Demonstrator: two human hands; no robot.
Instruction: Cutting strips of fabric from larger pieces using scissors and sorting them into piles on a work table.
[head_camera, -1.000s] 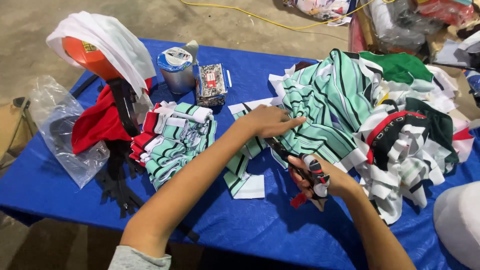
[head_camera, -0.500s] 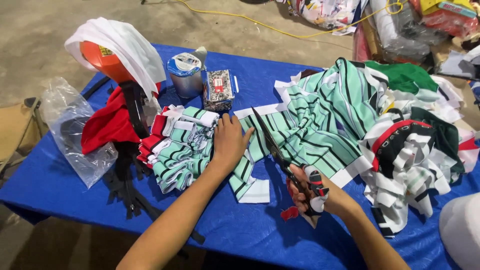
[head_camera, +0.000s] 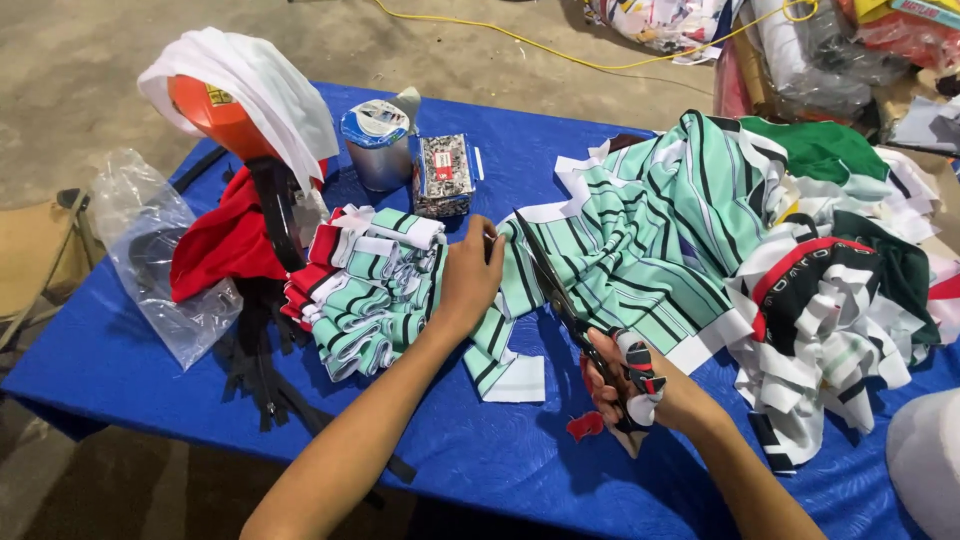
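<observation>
One scissors (head_camera: 565, 300), one can (head_camera: 377, 148), perhaps two fabric heaps (head_camera: 700, 230).

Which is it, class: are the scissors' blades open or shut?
Shut: the scissors in the right hand show one dark blade line across the striped fabric.

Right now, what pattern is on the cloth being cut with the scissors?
Mint green with black and white stripes on the cloth; the head view shows it.

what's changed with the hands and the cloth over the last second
The left hand left the big striped fabric and moved left; it now presses on the cut strip beside the folded pile. The right hand kept hold of the scissors, whose blades now point up across the fabric. The metal can, small box and red cloth stayed put.
</observation>
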